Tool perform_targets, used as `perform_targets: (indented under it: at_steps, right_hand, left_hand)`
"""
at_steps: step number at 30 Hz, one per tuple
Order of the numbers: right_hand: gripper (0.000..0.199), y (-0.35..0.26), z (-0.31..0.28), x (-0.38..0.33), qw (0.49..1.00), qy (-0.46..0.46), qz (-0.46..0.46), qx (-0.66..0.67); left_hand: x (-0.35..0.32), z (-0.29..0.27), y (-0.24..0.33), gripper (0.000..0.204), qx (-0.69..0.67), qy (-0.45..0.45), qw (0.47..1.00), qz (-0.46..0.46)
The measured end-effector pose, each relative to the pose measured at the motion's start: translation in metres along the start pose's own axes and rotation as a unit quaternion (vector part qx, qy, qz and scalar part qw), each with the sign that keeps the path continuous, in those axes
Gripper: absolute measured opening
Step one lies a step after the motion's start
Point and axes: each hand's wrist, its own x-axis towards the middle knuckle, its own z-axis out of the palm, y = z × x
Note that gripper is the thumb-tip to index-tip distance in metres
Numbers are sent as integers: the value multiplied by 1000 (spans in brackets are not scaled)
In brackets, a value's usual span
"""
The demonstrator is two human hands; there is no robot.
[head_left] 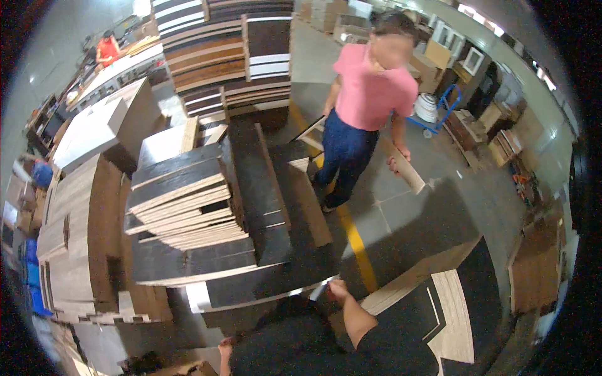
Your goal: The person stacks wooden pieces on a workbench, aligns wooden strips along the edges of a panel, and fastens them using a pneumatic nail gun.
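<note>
My right hand (338, 289) is closed at the right end of a long dark board (251, 287), its fingers curled beside a small pale thing (318, 292) too blurred to name. The board lies in front of me with a light front edge and a white patch (198, 297) at its left end. Low beside my black sleeve, my left hand (226, 346) shows only in part, and its fingers are not clear. Past the board rises an uneven stack of dark panels (188, 210) with pale raw edges.
A person in a pink shirt (376, 78) stands across from me, holding a narrow wooden piece (407, 170). Wood-grain panels (75, 232) are piled at left. A dark panel stack (407, 266) stands at right. Farther back are a loaded rack (210, 59) and a blue hand truck (448, 103).
</note>
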Motion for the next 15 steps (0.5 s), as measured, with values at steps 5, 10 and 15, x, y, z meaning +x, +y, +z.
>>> perform_targets:
  at_steps: [5,10,15]
  right_hand:
    - [18,-24,-8,3,994,-40,-4,-106]
    - [21,9,-6,12,979,-105,-66,-160]
    - [27,28,-9,5,985,-155,15,-72]
  left_hand:
    - [-7,0,-5,28,-109,-34,992,-50]
    - [-30,2,17,35,-111,-8,986,-120]
    - [-35,7,0,36,-57,37,993,-96]
